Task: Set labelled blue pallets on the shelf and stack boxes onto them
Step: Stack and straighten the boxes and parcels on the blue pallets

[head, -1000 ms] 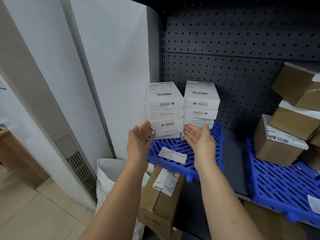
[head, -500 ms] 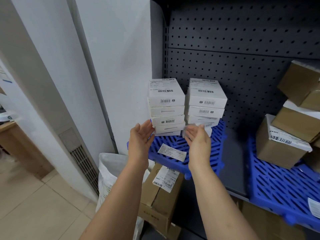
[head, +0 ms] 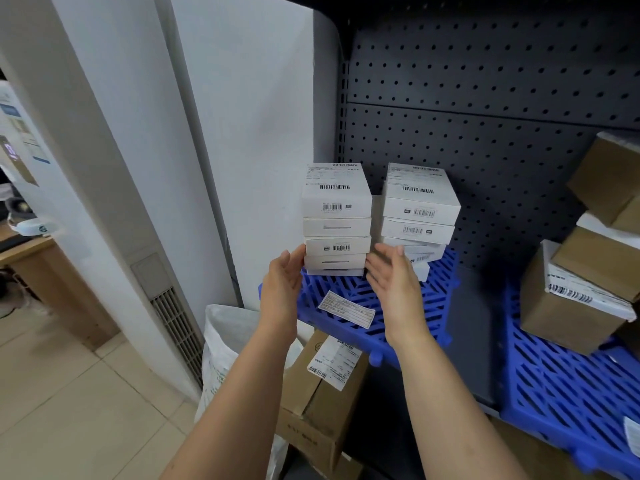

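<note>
Two stacks of white labelled boxes stand on a blue pallet at the shelf's left end: a left stack and a right stack whose lower boxes sit askew. A white paper label lies on the pallet's front. My left hand is open, fingertips touching the left stack's lower left edge. My right hand is open, palm turned left, between the two stacks at their base. Neither hand holds anything.
A second blue pallet to the right carries several brown cardboard boxes. Below the shelf stand a brown box with a shipping label and a white sack. A white wall panel borders the shelf's left side.
My right hand has moved left from the right stack's base into the gap by the left stack. The left hand stays at the left stack's edge. The view shifted slightly.
</note>
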